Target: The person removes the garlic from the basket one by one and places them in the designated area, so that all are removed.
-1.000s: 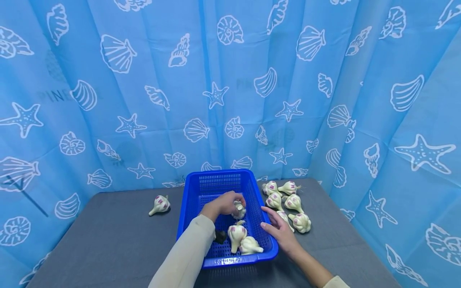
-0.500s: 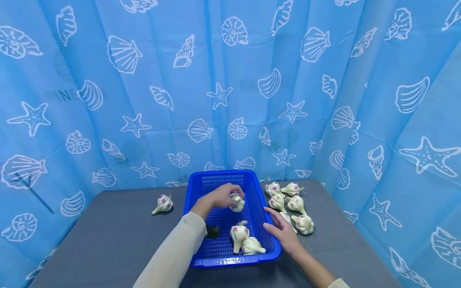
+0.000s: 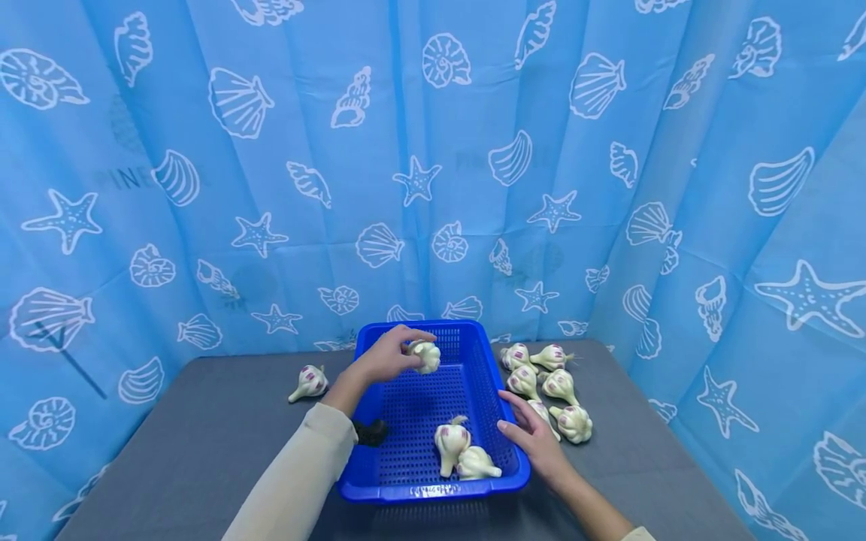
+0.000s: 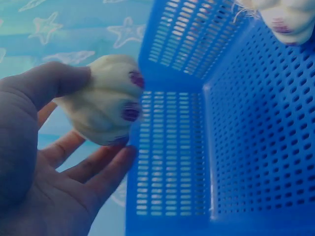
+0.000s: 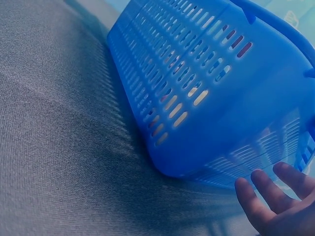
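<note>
My left hand (image 3: 388, 355) holds a garlic bulb (image 3: 424, 356) above the back left part of a blue plastic basket (image 3: 433, 493). In the left wrist view the thumb and fingers pinch this white bulb (image 4: 106, 98), which has purple patches, beside the basket's perforated wall (image 4: 170, 152). Two more bulbs, one with roots upward (image 3: 451, 443) and one on its side (image 3: 476, 463), lie at the basket's front right. My right hand (image 3: 537, 443) is at the basket's right rim, fingers spread and fairly straight; the right wrist view shows its fingertips (image 5: 261, 184) close to the basket wall.
Several garlic bulbs (image 3: 521, 381) lie grouped on the grey table (image 3: 203, 451) right of the basket. A single bulb (image 3: 310, 382) lies left of it. A blue shell-print curtain (image 3: 419, 188) surrounds the back and sides.
My left hand has lifted the garlic bulb from inside the basket and moved it up and to the left. The right hand stays at the right rim.
</note>
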`<state>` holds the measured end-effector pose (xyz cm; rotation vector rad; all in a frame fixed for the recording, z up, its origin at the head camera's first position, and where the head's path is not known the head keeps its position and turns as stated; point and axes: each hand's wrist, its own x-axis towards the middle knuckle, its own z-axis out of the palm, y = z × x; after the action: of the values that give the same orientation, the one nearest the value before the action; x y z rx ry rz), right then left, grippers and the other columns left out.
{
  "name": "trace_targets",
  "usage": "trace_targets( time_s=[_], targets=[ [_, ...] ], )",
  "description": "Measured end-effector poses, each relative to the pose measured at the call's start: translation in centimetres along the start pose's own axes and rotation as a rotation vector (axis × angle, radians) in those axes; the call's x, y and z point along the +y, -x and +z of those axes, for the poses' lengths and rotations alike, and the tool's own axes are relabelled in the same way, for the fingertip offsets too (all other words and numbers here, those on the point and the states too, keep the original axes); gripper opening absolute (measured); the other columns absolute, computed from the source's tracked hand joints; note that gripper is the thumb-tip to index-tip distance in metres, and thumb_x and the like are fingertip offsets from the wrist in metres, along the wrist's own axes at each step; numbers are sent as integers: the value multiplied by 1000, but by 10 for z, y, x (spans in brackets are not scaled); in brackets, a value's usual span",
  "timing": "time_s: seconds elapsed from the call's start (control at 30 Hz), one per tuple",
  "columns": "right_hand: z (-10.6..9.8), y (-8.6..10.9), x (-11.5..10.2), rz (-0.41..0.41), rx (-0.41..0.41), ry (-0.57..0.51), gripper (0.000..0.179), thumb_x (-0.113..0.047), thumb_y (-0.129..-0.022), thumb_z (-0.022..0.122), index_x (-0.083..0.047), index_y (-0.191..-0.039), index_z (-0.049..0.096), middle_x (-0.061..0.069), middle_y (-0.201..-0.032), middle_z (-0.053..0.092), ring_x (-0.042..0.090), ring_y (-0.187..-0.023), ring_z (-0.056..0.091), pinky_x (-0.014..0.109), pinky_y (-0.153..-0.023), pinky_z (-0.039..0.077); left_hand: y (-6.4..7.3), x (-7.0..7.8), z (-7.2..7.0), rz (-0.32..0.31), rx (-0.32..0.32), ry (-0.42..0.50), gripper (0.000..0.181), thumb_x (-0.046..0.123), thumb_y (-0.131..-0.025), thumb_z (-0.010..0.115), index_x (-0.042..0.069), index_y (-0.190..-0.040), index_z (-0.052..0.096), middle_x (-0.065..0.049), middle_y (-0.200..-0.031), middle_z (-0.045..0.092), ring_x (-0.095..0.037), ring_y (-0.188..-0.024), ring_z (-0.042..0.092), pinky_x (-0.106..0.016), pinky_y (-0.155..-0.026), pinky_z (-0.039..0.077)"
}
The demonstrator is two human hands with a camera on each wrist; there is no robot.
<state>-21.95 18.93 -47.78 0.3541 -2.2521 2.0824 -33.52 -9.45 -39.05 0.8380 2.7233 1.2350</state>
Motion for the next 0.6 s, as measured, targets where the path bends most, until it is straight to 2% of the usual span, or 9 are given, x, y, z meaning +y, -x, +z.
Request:
trace_targets(
  time_s=[0.1, 0.23, 0.37, 0.5, 0.6],
  targets=[
    [0, 0, 0, -7, 1, -4, 50, -5, -95, 58, 0, -143, 44, 29, -136, 50, 40, -120, 52, 29, -85, 52, 6, -2, -8, 11, 58, 13, 42, 11, -89, 67, 20, -129, 64, -5, -127, 55, -26, -104, 57, -41, -82, 51],
    [0, 0, 1, -16, 2, -6, 50, -5, -95, 58, 0, -143, 44, 29, -136, 50, 39, -121, 52, 29, -85, 52, 16, -4, -17, -19, 91, 40, 41, 16, -91, 67, 21, -132, 62, -3, -133, 55, -27, -110, 56, -44, -87, 50],
    [-1, -1, 1, -15, 3, 1, 50, -5, -95, 58, -1, -143, 44, 28, -137, 49, 40, -123, 50, 30, -87, 51, 25, -9, -25, -41, 115, 104, 41, 15, -92, 66, 20, -133, 61, -6, -134, 55, -27, -107, 58, -42, -83, 52],
    [0, 0, 0, 1, 7, 0, 50, -7, -95, 59, -2, -143, 44, 28, -137, 49, 41, -123, 50, 37, -89, 52, 35, -16, -31, -13, 151, 172, 43, 12, -92, 65, 14, -135, 58, -12, -134, 55, -33, -112, 58, -44, -86, 52],
    [1, 0, 0, 15, 11, 2, 50, -8, -95, 59, -2, -143, 45, 28, -137, 50, 42, -122, 50, 41, -89, 52, 44, -18, -35, -16, 188, 204, 47, 10, -92, 65, 9, -138, 54, -17, -135, 54, -38, -115, 56, -47, -88, 51]
  ],
)
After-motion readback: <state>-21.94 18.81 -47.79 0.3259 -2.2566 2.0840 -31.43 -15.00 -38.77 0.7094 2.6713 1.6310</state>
